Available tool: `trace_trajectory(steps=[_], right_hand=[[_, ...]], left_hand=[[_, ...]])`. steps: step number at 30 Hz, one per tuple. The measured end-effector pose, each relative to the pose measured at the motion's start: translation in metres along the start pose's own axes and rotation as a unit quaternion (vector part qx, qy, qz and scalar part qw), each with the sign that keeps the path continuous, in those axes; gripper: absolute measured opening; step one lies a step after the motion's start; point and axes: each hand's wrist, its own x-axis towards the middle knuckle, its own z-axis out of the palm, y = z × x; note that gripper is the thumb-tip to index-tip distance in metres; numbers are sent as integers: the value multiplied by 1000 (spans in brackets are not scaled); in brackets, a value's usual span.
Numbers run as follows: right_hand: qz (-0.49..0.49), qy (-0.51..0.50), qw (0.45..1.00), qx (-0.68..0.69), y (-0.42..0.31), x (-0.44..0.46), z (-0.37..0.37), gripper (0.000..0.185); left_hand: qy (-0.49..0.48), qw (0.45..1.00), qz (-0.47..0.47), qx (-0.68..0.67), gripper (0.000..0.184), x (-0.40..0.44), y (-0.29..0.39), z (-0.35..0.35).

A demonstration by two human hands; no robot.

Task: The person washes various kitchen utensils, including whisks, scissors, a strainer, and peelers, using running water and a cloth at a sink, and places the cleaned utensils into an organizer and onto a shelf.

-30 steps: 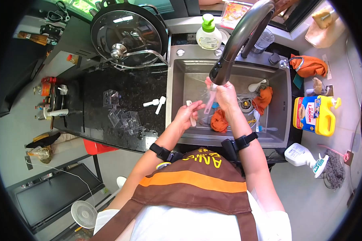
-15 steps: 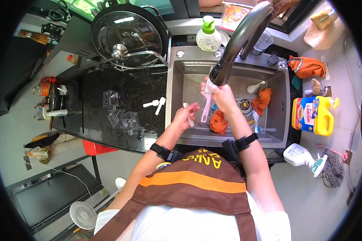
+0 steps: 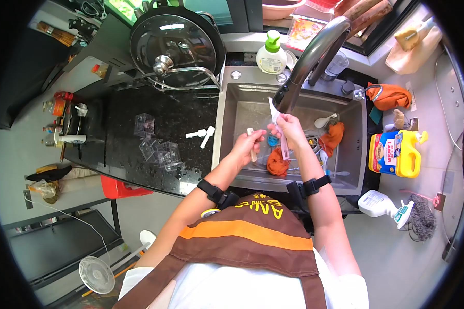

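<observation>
My right hand (image 3: 292,130) is closed around a pink-handled utensil (image 3: 284,148), its white head just beneath the faucet (image 3: 288,92). My left hand (image 3: 245,147) grips a short off-white stick-like utensil (image 3: 252,154), mostly hidden by the fingers. Both hands are over the grey sink (image 3: 232,110). In the basin lie an orange cloth (image 3: 278,165), another orange cloth (image 3: 335,134), a white spoon (image 3: 325,121) and a small blue item (image 3: 272,140). Several thin utensils lie partly hidden behind my right forearm.
Clear plastic boxes (image 3: 167,154) and white measuring spoons (image 3: 207,137) lie on the black counter (image 3: 121,123). A lidded pan (image 3: 175,51) stands behind them. Right of the sink are a yellow detergent jug (image 3: 410,158) and a spray bottle (image 3: 376,203); a soap pump bottle (image 3: 271,57) stands behind.
The pink-handled utensil has turned in my right hand, its white head now pointing up toward the faucet. My left hand has moved right, closer to my right hand.
</observation>
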Motion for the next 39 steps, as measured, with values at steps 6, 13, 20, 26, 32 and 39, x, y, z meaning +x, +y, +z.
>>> trace_trajectory(steps=[6, 13, 20, 26, 32, 39], right_hand=[[-20, -31, 999, 38, -24, -9, 16, 13], [27, -60, 998, 16, -28, -9, 23, 21], [-19, -95, 995, -19, -23, -39, 27, 30], [106, -195, 969, 106, -19, -73, 12, 33], [2, -168, 986, -3, 7, -102, 16, 27], [-119, 33, 725, -678, 7, -131, 65, 31]], left_hand=[[22, 997, -34, -72, 14, 1, -7, -20], [15, 996, -26, -88, 14, -5, -11, -25], [14, 995, -10, -102, 11, -11, -12, -36], [28, 995, 0, -98, 12, -18, -22, -47], [38, 997, -6, -73, 11, -20, -36, -59], [12, 1000, -27, -1, 12, -30, -36, -80]])
